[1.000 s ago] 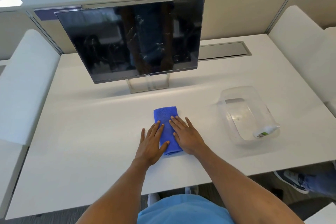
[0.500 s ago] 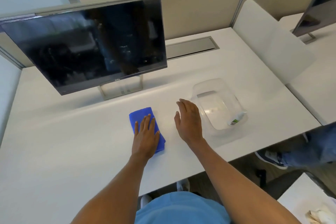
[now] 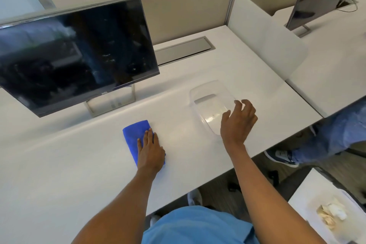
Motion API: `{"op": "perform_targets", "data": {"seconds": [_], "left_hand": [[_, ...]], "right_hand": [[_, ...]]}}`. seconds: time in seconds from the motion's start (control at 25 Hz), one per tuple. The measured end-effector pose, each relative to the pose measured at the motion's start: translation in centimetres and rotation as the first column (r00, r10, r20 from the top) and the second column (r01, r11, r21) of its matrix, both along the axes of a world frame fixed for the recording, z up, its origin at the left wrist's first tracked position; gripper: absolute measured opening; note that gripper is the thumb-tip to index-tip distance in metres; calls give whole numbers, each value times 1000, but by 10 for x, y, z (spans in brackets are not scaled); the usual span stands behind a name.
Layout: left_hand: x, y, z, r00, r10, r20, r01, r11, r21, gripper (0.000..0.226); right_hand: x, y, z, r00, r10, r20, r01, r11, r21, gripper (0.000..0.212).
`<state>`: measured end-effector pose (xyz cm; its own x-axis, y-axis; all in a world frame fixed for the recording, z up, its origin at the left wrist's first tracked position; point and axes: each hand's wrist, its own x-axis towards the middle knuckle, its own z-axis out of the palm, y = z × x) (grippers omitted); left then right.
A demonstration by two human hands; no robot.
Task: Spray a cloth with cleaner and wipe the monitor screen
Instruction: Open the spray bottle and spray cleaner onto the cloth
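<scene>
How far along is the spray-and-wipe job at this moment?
Early. Done: the blue cloth lies folded on the desk, pinned flat by the left hand. In hand: the right hand reaches, fingers spread, over the clear bin. Left: spraying the cloth and wiping the monitor.

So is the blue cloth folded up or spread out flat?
Folded. The blue cloth lies on the desk as a narrow, thick rectangle with rounded edges, and the left hand presses flat on its near end.
</scene>
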<state>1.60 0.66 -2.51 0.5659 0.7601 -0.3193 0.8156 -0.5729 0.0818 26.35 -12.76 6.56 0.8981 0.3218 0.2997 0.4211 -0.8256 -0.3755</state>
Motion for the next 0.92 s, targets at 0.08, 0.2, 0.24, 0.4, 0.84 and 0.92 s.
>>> {"op": "perform_targets", "data": {"seconds": [0.08, 0.2, 0.24, 0.4, 0.84, 0.92], "left_hand": [[0, 0, -1, 1000, 6, 11, -6, 1000, -2, 66], [-1, 1, -2, 1000, 10, 24, -10, 1000, -5, 66], [-1, 1, -2, 1000, 8, 25, -8, 1000, -5, 66], [-3, 2, -1, 999, -4, 39, 4, 1000, -7, 66], [-4, 4, -2, 998, -6, 60, 7, 1000, -13, 65], [-5, 5, -2, 998, -5, 67, 6, 1000, -20, 65]], "right_hand": [[8, -6, -2, 997, -29, -69, 27, 999, -26, 34], [13, -9, -6, 992, -7, -127, 4, 1000, -18, 31], [13, -10, -7, 989, 4, -145, -1, 1000, 18, 32], [14, -10, -6, 971, 36, -238, 1, 988, 155, 35], [22, -7, -11, 919, 67, -388, -48, 997, 57, 25], [24, -6, -11, 914, 79, -399, -63, 997, 54, 24]]}}
